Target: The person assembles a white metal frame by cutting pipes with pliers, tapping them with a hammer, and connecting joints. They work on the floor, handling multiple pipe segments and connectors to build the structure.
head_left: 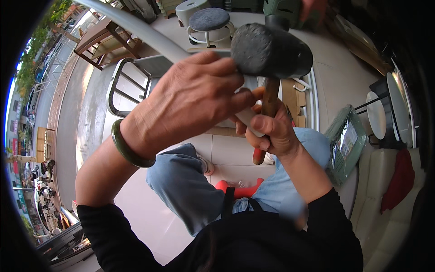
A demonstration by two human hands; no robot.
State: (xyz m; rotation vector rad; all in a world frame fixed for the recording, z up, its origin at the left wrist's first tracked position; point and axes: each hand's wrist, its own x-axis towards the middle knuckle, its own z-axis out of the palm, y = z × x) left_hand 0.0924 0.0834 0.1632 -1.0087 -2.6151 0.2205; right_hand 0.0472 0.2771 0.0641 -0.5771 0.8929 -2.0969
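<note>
A white tube (140,31) slants from the upper left down toward the middle. My left hand (190,93), with a dark green bangle on its wrist, is closed around it near its lower end. That end comes out below the fist and touches the fingers of my right hand (277,129). The right hand is closed on a mallet (272,52) with a big black head and a wooden handle, red at its tip. The mallet stands upright, head up, beside the left knuckles. Behind the hands, a grey metal frame (113,93) is partly hidden.
A round grey stool (209,20) and a brown wooden table (106,38) stand farther off. To the right are a plastic-wrapped green item (346,140) and a pale seat with a red cloth (398,179). Between my knees is a red seat (242,189). A street lies left.
</note>
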